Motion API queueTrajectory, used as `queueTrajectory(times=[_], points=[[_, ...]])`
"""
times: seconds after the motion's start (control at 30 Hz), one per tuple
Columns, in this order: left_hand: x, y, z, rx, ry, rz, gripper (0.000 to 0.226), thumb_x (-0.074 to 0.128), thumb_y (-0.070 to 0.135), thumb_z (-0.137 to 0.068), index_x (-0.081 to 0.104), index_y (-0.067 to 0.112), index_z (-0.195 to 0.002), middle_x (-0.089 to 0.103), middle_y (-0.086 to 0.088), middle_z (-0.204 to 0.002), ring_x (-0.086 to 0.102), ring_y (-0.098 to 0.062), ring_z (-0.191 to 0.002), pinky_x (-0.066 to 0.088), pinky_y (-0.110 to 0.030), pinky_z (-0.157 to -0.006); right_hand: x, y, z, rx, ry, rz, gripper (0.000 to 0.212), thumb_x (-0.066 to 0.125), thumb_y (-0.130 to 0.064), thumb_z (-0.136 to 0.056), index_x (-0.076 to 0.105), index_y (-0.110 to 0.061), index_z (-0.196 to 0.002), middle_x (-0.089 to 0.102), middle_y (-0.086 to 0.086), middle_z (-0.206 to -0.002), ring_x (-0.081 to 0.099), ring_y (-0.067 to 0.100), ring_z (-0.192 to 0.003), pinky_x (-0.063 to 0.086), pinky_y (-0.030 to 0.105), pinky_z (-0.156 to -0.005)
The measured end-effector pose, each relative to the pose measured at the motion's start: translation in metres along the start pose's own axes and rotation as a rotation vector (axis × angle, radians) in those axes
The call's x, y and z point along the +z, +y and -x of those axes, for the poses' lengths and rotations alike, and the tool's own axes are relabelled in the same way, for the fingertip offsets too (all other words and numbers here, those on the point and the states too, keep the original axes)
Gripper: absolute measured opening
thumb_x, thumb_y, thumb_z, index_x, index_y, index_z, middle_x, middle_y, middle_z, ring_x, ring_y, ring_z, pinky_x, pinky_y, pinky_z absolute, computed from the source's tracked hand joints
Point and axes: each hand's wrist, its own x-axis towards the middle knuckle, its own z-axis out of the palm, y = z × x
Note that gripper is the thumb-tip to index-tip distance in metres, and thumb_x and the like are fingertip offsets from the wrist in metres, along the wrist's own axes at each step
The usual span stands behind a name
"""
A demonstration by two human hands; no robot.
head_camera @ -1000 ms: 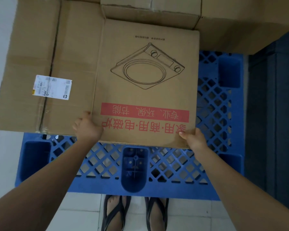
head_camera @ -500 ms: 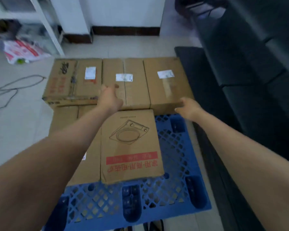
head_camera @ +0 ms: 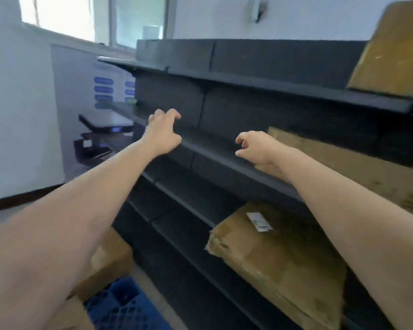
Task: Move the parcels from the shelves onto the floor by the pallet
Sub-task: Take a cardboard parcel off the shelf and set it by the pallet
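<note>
Now that the printed parcel has been set down on the pallet (head_camera: 119,306) and the view has swung up to the shelves (head_camera: 212,154), both hands are free. The left hand (head_camera: 162,133) and right hand (head_camera: 256,148) reach out, fingers (head_camera: 173,114) loosely curled and holding nothing. Work remains (middle parcel (head_camera: 343,167) just beyond the right hand, lower parcel (head_camera: 284,258) beneath), so another fetch is probably starting.

Parcels (head_camera: 279,256) lie on the shelves (head_camera: 224,153) at right; the pallet (head_camera: 122,308) sits below, at their left.
</note>
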Motion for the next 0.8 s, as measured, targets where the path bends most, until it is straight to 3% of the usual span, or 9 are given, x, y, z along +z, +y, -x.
queueTrajectory(times=[0.1,0.23,0.33,0.57,0.7,0.8], points=[[0.023,0.124,0.015,0.114,-0.058,0.144,0.055,0.063,0.013,-0.084,0.042,0.018,-0.135,0.035,-0.015,-0.134,0.032,-0.032,-0.125,0.035,-0.036,-0.095,-0.053,0.080,0.085,0.120,0.062,0.042,0.043,0.054,-0.025,-0.095,0.049,-0.013,-0.135,0.054,0.008,-0.134,0.052,0.027,-0.120,0.042,0.034,-0.097],[0.053,0.268,0.062,0.226,-0.169,0.385,0.056,0.066,0.018,-0.086,0.041,0.022,-0.135,0.036,-0.012,-0.138,0.035,-0.028,-0.129,0.042,-0.041,-0.098,-0.095,0.178,0.198,0.269,0.104,0.086,0.041,0.054,-0.026,-0.095,0.050,-0.016,-0.135,0.056,0.005,-0.132,0.054,0.025,-0.117,0.045,0.033,-0.093],[0.073,0.352,0.104,0.300,-0.221,0.386,0.054,0.065,0.019,-0.087,0.041,0.022,-0.135,0.037,-0.012,-0.137,0.036,-0.028,-0.127,0.042,-0.043,-0.099,-0.115,0.241,0.275,0.360,0.117,0.109,0.036,0.056,-0.026,-0.094,0.054,-0.017,-0.129,0.059,0.005,-0.125,0.056,0.023,-0.111,0.046,0.030,-0.088],[0.125,0.483,0.178,0.433,-0.348,0.280,0.059,0.064,0.020,-0.088,0.036,0.023,-0.140,0.032,-0.012,-0.142,0.029,-0.030,-0.131,0.036,-0.040,-0.098,-0.137,0.350,0.399,0.541,0.124,0.054,0.039,0.057,-0.025,-0.094,0.053,-0.016,-0.131,0.057,0.006,-0.129,0.055,0.024,-0.115,0.042,0.029,-0.088],[0.160,0.533,0.195,0.531,-0.386,0.281,0.067,0.062,0.031,-0.091,0.026,0.028,-0.147,0.032,-0.010,-0.146,0.027,-0.032,-0.134,0.035,-0.045,-0.103,-0.137,0.401,0.428,0.591,0.160,0.039,0.038,0.058,-0.027,-0.093,0.053,-0.015,-0.129,0.059,0.007,-0.126,0.056,0.025,-0.113,0.046,0.034,-0.093],[0.199,0.565,0.198,0.638,-0.424,0.153,0.070,0.058,0.038,-0.092,0.021,0.027,-0.150,0.032,-0.009,-0.148,0.028,-0.032,-0.134,0.035,-0.046,-0.104,-0.132,0.439,0.433,0.606,0.162,0.059,0.040,0.056,-0.028,-0.094,0.051,-0.012,-0.129,0.060,0.009,-0.126,0.057,0.026,-0.111,0.048,0.037,-0.093]])
